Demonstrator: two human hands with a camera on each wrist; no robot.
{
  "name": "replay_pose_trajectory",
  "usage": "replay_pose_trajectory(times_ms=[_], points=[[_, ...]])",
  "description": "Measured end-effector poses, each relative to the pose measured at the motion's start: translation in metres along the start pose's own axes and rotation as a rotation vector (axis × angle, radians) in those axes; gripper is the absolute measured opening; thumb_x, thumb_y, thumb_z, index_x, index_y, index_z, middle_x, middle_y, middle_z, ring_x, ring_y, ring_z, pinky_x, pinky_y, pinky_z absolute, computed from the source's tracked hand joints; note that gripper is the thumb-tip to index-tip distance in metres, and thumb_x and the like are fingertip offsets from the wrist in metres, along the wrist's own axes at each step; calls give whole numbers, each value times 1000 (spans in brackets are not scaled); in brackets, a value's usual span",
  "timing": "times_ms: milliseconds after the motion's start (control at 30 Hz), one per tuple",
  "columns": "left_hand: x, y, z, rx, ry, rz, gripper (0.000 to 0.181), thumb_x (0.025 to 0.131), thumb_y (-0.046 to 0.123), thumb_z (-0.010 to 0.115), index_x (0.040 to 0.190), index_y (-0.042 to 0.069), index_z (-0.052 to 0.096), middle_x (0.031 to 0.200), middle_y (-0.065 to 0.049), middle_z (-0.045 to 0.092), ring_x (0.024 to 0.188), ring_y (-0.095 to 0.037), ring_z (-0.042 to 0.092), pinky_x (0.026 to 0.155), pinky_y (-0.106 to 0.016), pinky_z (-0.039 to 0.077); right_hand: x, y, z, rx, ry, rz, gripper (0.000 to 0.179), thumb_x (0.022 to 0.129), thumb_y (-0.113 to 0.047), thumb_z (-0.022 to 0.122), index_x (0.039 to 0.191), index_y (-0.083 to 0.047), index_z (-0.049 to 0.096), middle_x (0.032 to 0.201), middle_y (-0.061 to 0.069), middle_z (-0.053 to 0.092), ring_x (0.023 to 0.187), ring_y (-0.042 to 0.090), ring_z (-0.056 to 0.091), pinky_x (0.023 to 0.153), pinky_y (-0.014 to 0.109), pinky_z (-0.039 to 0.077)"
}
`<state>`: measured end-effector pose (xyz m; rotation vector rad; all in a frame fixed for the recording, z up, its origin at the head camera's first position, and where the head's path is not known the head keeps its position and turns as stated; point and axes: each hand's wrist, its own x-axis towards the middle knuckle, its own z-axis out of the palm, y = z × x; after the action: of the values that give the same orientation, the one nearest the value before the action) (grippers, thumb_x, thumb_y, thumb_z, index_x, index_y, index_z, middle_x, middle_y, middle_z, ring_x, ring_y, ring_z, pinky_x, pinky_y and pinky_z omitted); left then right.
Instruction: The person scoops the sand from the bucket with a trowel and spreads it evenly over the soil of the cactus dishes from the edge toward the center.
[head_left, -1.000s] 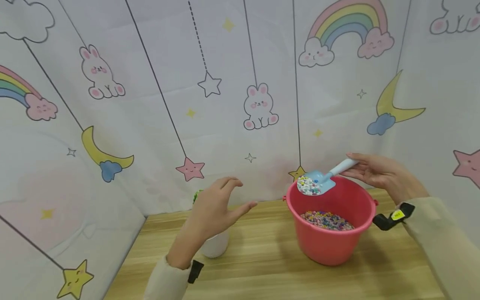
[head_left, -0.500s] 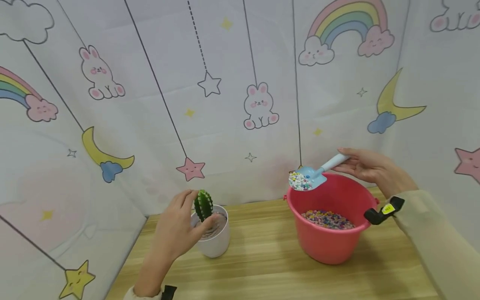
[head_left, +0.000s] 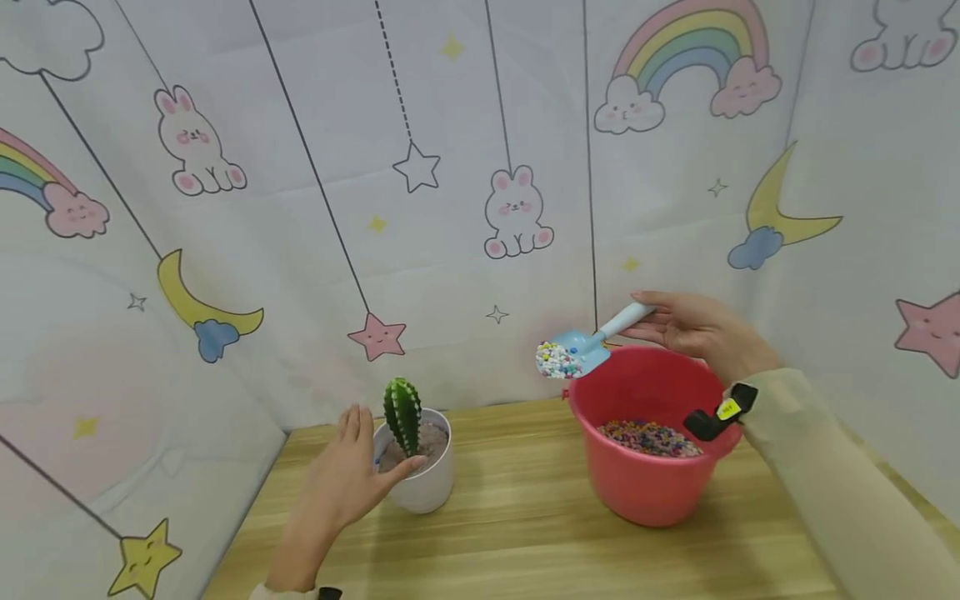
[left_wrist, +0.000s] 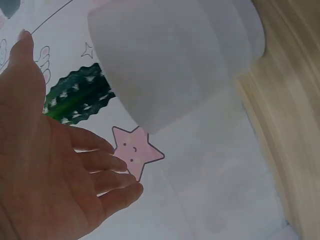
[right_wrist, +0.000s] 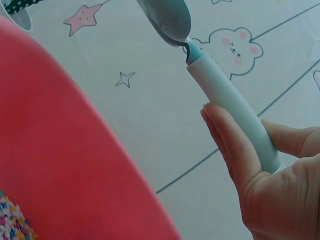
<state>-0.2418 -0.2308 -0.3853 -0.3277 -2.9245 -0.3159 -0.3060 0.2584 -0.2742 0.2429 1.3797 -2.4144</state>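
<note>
A small blue shovel (head_left: 592,354) with a pale handle carries a heap of multicoloured beads (head_left: 558,360). My right hand (head_left: 686,329) pinches the end of its handle between thumb and fingers, as the right wrist view also shows. The scoop hangs beyond the left rim of the red bucket (head_left: 652,492), whose floor is covered with similar beads (head_left: 648,437). To the left, my left hand (head_left: 341,475) is spread beside a white pot (head_left: 431,487), its thumb overlapping the rim. In the pot a green cactus (head_left: 402,417) stands upright in greyish filling. The left wrist view shows the palm and relaxed fingers holding nothing.
Pot and bucket stand apart on a wood-grain table (head_left: 517,533). Right behind it hangs a white backdrop (head_left: 450,275) printed with bunnies, stars and rainbows, which also closes off the left side.
My right hand has carried the loaded shovel left, from over the bucket past its rim. My left hand has moved left and down to the pot's side, uncovering the cactus.
</note>
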Motion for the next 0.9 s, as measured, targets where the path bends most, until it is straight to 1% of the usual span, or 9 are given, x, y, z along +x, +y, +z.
replay_pose_trajectory(times_ms=[100,133,333,367,433,567,700,767,900], points=[[4,-8,9,21,-14,11,131,87,89,51,161,-15,19,169,-39,13,158,-58,15,125,-68,30,6,4,9,-38,-15,-32,33,105,-16,63,131,-6,45,99,13,76,91,34,80,101,46,58],[4,-10,13,22,-20,11,131,88,88,51,161,-15,19,169,-39,13,158,-58,13,125,-68,29,8,6,11,-45,-15,-32,34,106,-16,63,132,-6,44,107,14,74,91,34,80,104,45,56],[6,-21,28,12,-33,11,130,88,88,51,161,-15,18,170,-36,11,160,-54,10,131,-64,20,18,17,22,-32,-3,-24,28,107,-16,61,128,-5,47,110,16,71,89,32,80,111,45,48],[6,-23,29,14,-31,16,130,88,87,52,161,-15,18,170,-36,11,161,-53,10,131,-63,19,20,18,24,-37,-8,-28,26,107,-16,60,127,-5,48,105,15,72,89,32,79,111,46,48],[7,-24,30,24,-32,23,130,88,87,53,161,-15,18,170,-36,11,161,-52,11,131,-63,18,23,21,27,-48,-13,-35,24,107,-15,60,126,-5,50,113,16,68,90,32,79,112,46,46],[8,-26,34,29,-38,29,131,87,87,53,161,-14,17,171,-35,11,161,-51,10,132,-63,18,28,27,34,-76,-18,-29,22,108,-15,59,125,-5,50,145,23,54,116,38,73,111,46,48],[10,-26,37,17,-59,35,132,86,89,52,163,-12,16,172,-34,9,162,-50,10,132,-63,18,33,30,40,-72,-16,-12,22,108,-15,57,124,-4,47,167,24,32,146,40,46,113,46,47],[11,-25,38,9,-66,42,131,86,89,52,163,-11,15,172,-33,9,162,-49,10,132,-63,19,36,32,43,-63,-12,-7,22,108,-15,56,125,-4,47,169,24,30,150,39,40,113,45,47],[13,-24,39,-9,-80,41,128,89,86,52,163,-11,13,172,-32,8,163,-48,8,132,-63,18,40,35,50,-64,0,0,21,109,-17,56,125,-5,49,168,22,33,146,37,46,109,45,51]])
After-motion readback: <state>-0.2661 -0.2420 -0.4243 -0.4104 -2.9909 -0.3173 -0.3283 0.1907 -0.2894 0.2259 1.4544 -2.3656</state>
